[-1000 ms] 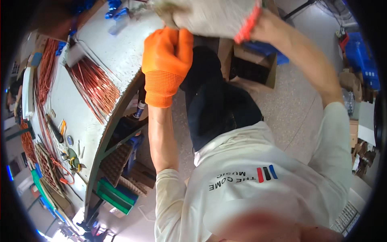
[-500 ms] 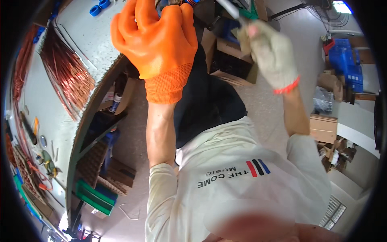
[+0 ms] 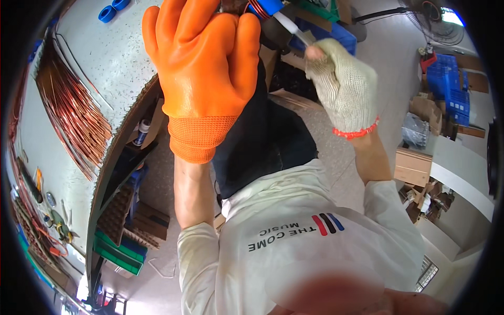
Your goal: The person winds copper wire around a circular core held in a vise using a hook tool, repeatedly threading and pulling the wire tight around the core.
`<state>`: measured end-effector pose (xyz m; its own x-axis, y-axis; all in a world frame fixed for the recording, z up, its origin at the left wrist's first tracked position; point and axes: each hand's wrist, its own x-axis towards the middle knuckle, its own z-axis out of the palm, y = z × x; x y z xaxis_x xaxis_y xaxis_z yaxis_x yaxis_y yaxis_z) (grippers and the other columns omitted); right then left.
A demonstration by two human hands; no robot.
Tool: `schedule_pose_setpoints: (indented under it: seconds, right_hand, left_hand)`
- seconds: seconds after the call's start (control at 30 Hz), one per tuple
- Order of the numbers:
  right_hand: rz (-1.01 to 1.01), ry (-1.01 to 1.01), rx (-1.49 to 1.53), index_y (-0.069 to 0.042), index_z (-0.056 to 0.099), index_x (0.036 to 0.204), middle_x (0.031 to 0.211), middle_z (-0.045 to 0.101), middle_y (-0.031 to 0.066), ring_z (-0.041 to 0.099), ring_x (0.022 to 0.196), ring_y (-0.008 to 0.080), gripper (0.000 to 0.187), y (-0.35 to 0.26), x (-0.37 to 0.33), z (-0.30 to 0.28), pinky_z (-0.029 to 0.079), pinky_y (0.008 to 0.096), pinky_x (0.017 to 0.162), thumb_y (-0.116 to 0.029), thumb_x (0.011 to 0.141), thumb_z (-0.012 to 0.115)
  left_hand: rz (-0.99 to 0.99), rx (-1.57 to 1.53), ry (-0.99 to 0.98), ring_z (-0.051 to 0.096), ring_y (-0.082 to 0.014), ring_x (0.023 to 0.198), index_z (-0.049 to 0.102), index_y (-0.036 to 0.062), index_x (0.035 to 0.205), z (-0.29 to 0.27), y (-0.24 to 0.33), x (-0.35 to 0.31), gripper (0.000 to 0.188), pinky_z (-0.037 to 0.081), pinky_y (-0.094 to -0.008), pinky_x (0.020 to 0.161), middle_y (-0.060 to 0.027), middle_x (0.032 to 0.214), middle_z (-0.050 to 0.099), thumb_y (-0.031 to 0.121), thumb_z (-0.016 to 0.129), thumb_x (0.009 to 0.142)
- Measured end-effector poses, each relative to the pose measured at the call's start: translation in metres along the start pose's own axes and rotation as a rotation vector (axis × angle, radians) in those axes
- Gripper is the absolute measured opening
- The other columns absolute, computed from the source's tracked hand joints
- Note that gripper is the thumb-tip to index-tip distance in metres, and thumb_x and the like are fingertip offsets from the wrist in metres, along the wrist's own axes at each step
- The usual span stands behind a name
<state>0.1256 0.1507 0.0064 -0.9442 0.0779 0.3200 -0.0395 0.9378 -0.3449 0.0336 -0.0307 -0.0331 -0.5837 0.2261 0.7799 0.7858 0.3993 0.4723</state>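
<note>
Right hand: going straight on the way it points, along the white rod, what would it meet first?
Past the white rod it seems to grip, the right hand would likely meet the blue piece at the rod's upper-left end, though depth is unclear.

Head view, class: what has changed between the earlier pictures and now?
The right hand has moved right and toward the body; a white rod now shows in its grip. The left hand, first a fist, has opened wider. The copper wires stay on the table.
</note>
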Motion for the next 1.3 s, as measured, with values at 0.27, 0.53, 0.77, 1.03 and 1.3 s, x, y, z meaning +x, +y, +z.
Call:
schedule_pose_setpoints:
  seconds: [0.27,0.53,0.77,1.03,1.3]
  right_hand:
    - [0.052,-0.109,0.120,-0.011,0.072,0.094,0.072,0.073,0.0030,0.070,0.060,0.0166,0.027,0.019,-0.006,-0.010,0.052,0.0312,0.054,-0.035,0.102,0.063]
    - [0.854,-0.554,0.622,-0.005,0.067,0.087,0.067,0.056,-0.0012,0.055,0.057,0.0080,0.028,0.057,-0.178,-0.072,0.042,0.0250,0.052,-0.023,0.105,0.055]
    - [0.497,-0.199,0.413,-0.006,0.068,0.092,0.070,0.066,0.0130,0.068,0.061,0.0271,0.019,0.045,-0.108,-0.040,0.050,0.0378,0.055,-0.024,0.098,0.067]
    - [0.067,-0.119,0.155,-0.007,0.067,0.089,0.072,0.068,0.0127,0.070,0.065,0.0315,0.025,0.005,0.000,-0.008,0.052,0.0393,0.057,-0.029,0.101,0.065]
    - [0.099,-0.062,0.317,-0.009,0.068,0.090,0.071,0.069,0.0107,0.069,0.063,0.0297,0.021,0.004,0.006,0.007,0.054,0.0367,0.058,-0.026,0.101,0.065]
  left_hand:
    - [-0.054,-0.027,-0.077,0.053,-0.0441,0.135,0.057,-0.0064,0.079,0.006,0.008,0.008,0.020,0.036,-0.0483,0.115,-0.0269,0.146,0.057,0.004,0.061,0.096]
    - [-0.064,0.036,-0.097,0.053,-0.0435,0.134,0.060,-0.0064,0.080,-0.001,0.007,0.010,0.020,0.038,-0.0470,0.114,-0.0269,0.146,0.057,0.005,0.062,0.095]
    - [0.012,-0.050,-0.061,0.053,-0.0432,0.134,0.065,-0.0055,0.081,0.001,-0.010,0.006,0.018,0.039,-0.0477,0.113,-0.0247,0.145,0.059,0.007,0.066,0.093]
    - [0.013,-0.026,-0.085,0.052,-0.0461,0.133,0.065,-0.0057,0.081,-0.003,-0.007,0.010,0.014,0.039,-0.0498,0.113,-0.0238,0.143,0.060,0.004,0.066,0.091]
    - [0.039,0.001,-0.117,0.053,-0.0452,0.134,0.061,-0.0067,0.080,-0.006,0.000,0.016,0.017,0.038,-0.0481,0.114,-0.0267,0.144,0.058,0.003,0.064,0.093]
